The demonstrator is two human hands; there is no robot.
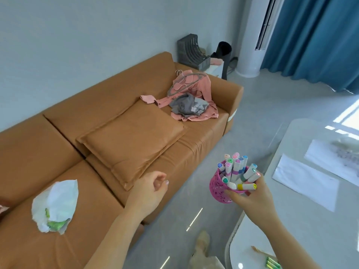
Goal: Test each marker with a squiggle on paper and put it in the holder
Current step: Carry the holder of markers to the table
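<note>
The pink perforated plastic holder [219, 188] is hanging in the air above the grey floor [244, 121], in the gap between sofa and table, right of centre and near the viewer. The right hand [250, 198] is gripping it from the near right side, its fingers curling round the holder's wall just under the rim, so the holder is sitting at the far left end of the grip. A cluster of pastel-capped white markers [236, 168] is filling the holder, caps pointing up and fanning outward. One yellow-banded marker [246, 186] is lying across the rim against the gripping fingers. The left hand [152, 188] is hovering to the left of the holder, well apart from it, with fingers loosely curled and nothing in them.

To the right, two white paper sheets [305, 181] are lying on the pale glossy table [310, 226]. To the left, the tan leather sofa [58, 144] is carrying a matching tan cushion [132, 140], a crumpled white-and-green bag [55, 205] on the near seat, and a pink garment on hangers [194, 88] with a grey cloth [187, 106] on the far seat. Far right, a blue curtain [320, 39] is hanging beside a white tower unit [254, 41].
</note>
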